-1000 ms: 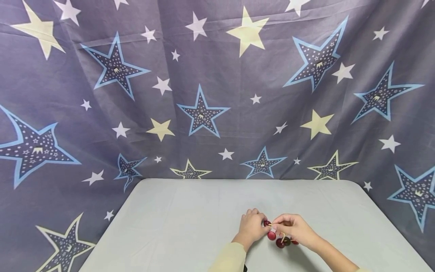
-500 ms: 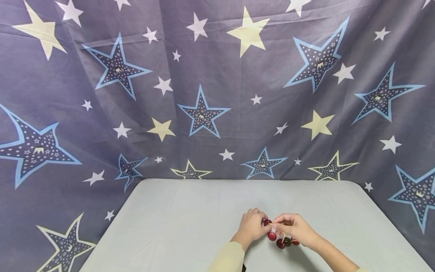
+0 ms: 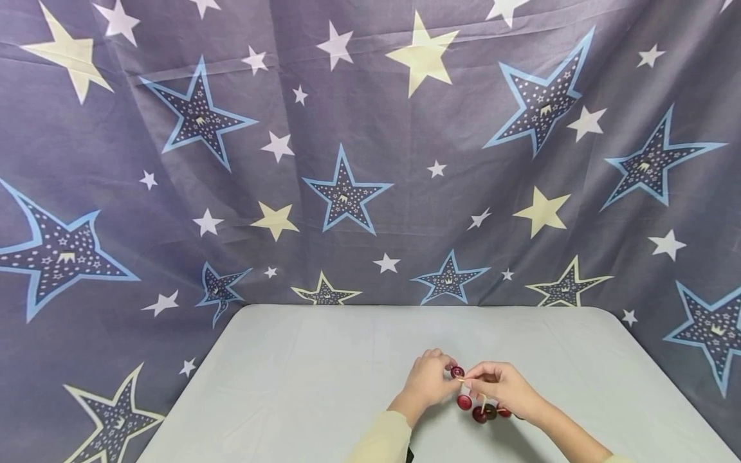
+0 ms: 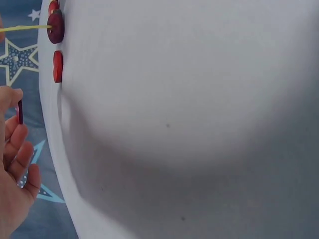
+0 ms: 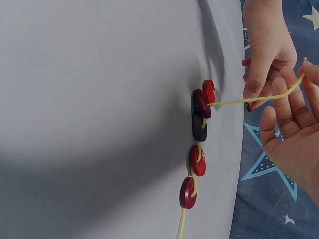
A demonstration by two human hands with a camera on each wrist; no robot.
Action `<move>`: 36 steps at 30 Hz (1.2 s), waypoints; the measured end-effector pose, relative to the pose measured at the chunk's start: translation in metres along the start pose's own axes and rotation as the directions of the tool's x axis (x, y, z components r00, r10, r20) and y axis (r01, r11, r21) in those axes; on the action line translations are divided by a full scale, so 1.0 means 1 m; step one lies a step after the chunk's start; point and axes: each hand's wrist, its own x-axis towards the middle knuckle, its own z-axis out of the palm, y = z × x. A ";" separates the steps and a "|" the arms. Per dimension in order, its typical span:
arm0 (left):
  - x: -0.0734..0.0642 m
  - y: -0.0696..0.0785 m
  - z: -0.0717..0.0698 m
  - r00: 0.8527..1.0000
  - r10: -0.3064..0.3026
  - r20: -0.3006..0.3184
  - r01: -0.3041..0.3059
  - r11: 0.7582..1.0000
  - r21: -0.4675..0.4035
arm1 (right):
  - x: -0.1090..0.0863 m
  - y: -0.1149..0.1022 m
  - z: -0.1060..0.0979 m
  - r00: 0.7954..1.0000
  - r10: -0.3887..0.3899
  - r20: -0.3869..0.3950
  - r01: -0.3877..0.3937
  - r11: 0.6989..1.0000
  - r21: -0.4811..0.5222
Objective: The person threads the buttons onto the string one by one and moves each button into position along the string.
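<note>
My left hand (image 3: 429,378) pinches a dark red button (image 3: 457,372) by its edge, between thumb and finger, above the table. Close by on its right, my right hand (image 3: 502,389) pinches a yellow cord (image 5: 259,98) near its tip. Whether the cord passes through the held button cannot be told. Below, in the right wrist view, a row of buttons is strung on the cord: a dark red one (image 5: 202,103), a near-black one (image 5: 200,127), a red one (image 5: 198,161) and another dark red one (image 5: 188,192). A separate red button (image 3: 464,402) is beside the row.
A pale grey cloth covers the table (image 3: 324,379). Behind it hangs a dark curtain (image 3: 370,128) printed with stars. The cord's other end runs out of the right wrist view at the bottom.
My left hand has shifted slightly away from me, and the button in it has tilted so that its round face shows more. The right hand and the strung buttons have hardly moved.
</note>
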 end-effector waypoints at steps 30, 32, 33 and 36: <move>-0.018 -0.016 -0.018 0.997 -0.004 -0.082 -0.009 0.989 -0.151 | 0.003 -0.002 0.005 0.999 0.038 0.007 -0.038 0.999 -0.020; -0.020 -0.017 -0.020 0.996 -0.009 -0.090 -0.006 0.986 -0.164 | 0.003 -0.002 0.005 0.999 0.031 0.012 -0.030 0.999 -0.017; -0.021 -0.018 -0.020 0.995 -0.006 -0.099 -0.012 0.985 -0.173 | 0.003 -0.002 0.006 0.999 0.029 0.015 -0.029 0.999 -0.013; -0.024 -0.022 -0.022 0.991 0.004 -0.135 -0.030 0.982 -0.185 | 0.004 -0.001 0.006 0.999 0.035 0.020 -0.035 0.999 0.001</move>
